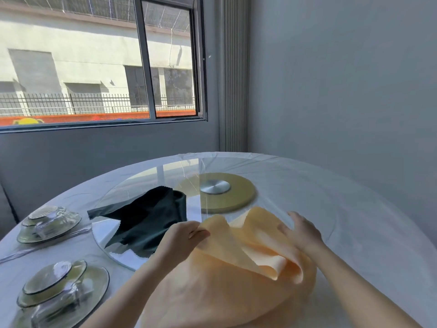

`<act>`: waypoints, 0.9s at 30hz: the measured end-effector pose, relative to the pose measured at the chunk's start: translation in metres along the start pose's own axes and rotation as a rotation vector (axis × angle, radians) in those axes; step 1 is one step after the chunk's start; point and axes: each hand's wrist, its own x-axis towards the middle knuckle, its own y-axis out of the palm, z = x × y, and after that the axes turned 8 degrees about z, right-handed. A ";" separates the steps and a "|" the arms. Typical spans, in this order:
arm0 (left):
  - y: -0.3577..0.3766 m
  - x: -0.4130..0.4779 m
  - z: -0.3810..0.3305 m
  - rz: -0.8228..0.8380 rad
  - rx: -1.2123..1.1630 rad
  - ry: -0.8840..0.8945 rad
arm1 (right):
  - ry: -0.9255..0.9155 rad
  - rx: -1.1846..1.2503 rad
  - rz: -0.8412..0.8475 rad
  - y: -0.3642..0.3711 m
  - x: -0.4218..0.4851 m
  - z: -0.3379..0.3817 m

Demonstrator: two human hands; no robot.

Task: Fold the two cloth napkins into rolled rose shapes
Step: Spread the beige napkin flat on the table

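While bowls (pixel 47 278) sit on plates (pixel 100 284), L hand (pixel 182 235) pinches rumpled peach napkin (pixel 212 285) by lifted edge. R hand (pixel 300 230) presses it, fingers straight.

Two cloth napkins, neither rolled.
The peach napkin (pixel 224 280) is spread loosely on the near bench (pixel 354 197), its far edge raised; the dark green napkin (pixel 146 223) is laid crumpled on the glass turntable (pixel 132 185).
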 end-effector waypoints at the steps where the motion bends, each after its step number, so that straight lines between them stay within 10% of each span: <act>1: 0.001 0.005 0.004 -0.006 -0.004 -0.014 | 0.023 0.026 0.049 0.002 0.006 -0.001; 22: 0.036 0.130 0.037 -0.111 0.149 -0.467 | 0.352 0.021 -0.273 -0.044 0.004 -0.143; 27: 0.052 0.100 0.026 0.118 0.342 -0.419 | 0.332 -0.086 -0.194 -0.038 0.000 -0.126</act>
